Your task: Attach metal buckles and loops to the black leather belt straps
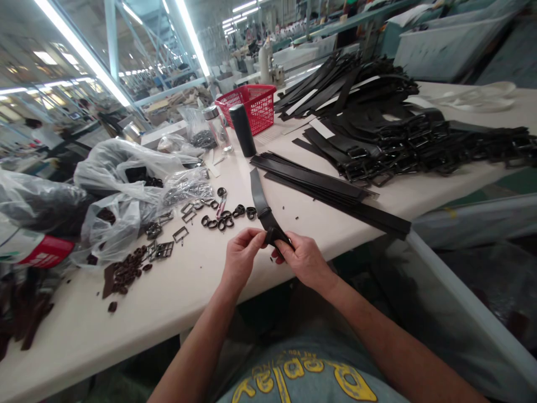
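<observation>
A black leather strap (260,197) runs from the table down to my two hands, where its near end is folded over. My left hand (244,250) pinches the left side of this fold between thumb and fingers. On the right side, my right hand (304,256) grips the folded end, thumb on top. Whether a buckle sits inside the fold is hidden by my fingers. Just beyond my left hand lie several black loops (225,219) and several metal buckle frames (180,234).
Black straps (314,182) lie in a stack on the right, with a large pile of buckled belts (377,140) behind. A red basket (262,109), a dark cylinder (242,131), plastic bags (113,168) and brown loops (130,268) are also on the table (168,302).
</observation>
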{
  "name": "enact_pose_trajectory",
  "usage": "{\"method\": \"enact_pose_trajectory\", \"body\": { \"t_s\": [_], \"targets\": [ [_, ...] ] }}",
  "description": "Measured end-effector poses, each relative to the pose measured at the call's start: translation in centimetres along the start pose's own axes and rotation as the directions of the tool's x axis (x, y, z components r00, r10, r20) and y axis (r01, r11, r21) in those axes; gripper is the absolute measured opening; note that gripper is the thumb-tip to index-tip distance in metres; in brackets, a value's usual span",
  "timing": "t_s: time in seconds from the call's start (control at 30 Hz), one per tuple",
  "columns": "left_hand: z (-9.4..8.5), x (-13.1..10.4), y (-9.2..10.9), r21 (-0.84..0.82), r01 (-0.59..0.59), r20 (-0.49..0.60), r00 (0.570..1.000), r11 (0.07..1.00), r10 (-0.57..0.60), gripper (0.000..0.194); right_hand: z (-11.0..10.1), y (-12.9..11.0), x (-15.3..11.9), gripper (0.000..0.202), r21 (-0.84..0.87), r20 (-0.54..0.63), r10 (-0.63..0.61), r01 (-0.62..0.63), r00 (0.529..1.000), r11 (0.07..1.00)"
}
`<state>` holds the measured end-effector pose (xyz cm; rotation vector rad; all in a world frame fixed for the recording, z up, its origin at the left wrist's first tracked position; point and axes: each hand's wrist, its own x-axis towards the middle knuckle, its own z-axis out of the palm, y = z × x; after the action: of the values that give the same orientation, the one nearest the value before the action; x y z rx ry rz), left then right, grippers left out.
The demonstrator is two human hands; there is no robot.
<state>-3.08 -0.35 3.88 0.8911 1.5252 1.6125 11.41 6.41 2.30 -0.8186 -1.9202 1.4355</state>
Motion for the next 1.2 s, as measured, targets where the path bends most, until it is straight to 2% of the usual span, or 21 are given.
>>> {"method": "enact_pose_trajectory", "body": {
  "t_s": [0.13, 0.27, 0.37, 0.53, 0.73, 0.87, 1.07, 1.13, 1.2],
  "targets": [
    [-0.4, 0.5, 0.6, -0.022, 0.053, 0.050, 0.997, 0.998, -0.052, 0.030, 0.0, 0.0, 0.0, 0.021, -0.025, 0.013, -0.004, 0.005, 1.000, 1.000],
    [-1.2, 1.3, 1.6, 0.010, 0.167, 0.182, 0.969, 0.986, -0.166, 0.023, 0.0, 0.2, -0.1, 0.020, -0.048, 0.025, -0.016, 0.017, 1.000, 0.999],
    [-1.2, 1.7, 2.1, -0.013, 0.192, 0.210, 0.960, 0.981, -0.184, 0.020, 0.2, 0.4, -0.3, 0.018, -0.080, 0.021, -0.021, 0.023, 1.000, 0.997],
    [0.0, 1.7, 1.8, -0.063, 0.112, 0.094, 0.990, 0.992, -0.106, 0.020, 0.4, 0.4, -0.4, 0.018, -0.148, 0.016, -0.024, 0.026, 1.000, 0.989],
    [0.8, 1.4, 1.2, -0.057, 0.037, -0.008, 0.999, 0.998, -0.038, 0.019, 0.2, -0.1, -0.1, 0.016, -0.168, 0.040, -0.007, 0.013, 0.999, 0.986],
    [0.2, 0.9, 1.4, -0.006, 0.039, 0.055, 0.998, 0.999, -0.038, 0.017, 0.1, -0.1, 0.1, 0.014, -0.104, 0.038, -0.007, 0.011, 0.999, 0.995],
    [-0.5, 0.6, 1.4, 0.014, 0.051, 0.179, 0.982, 0.999, -0.052, 0.025, -0.1, 0.3, 0.2, 0.015, 0.018, 0.070, 0.004, -0.005, 0.998, 1.000],
    [-0.4, 0.7, 1.3, 0.036, 0.022, 0.206, 0.978, 0.999, -0.029, 0.023, -0.3, 0.4, 0.2, 0.017, 0.074, 0.091, 0.009, -0.016, 0.996, 0.997],
    [-0.3, 0.8, 1.1, 0.098, -0.054, 0.223, 0.974, 0.994, 0.031, 0.018, -0.6, 0.4, 0.2, 0.016, 0.137, 0.122, 0.006, -0.023, 0.993, 0.990]
  ]
}}
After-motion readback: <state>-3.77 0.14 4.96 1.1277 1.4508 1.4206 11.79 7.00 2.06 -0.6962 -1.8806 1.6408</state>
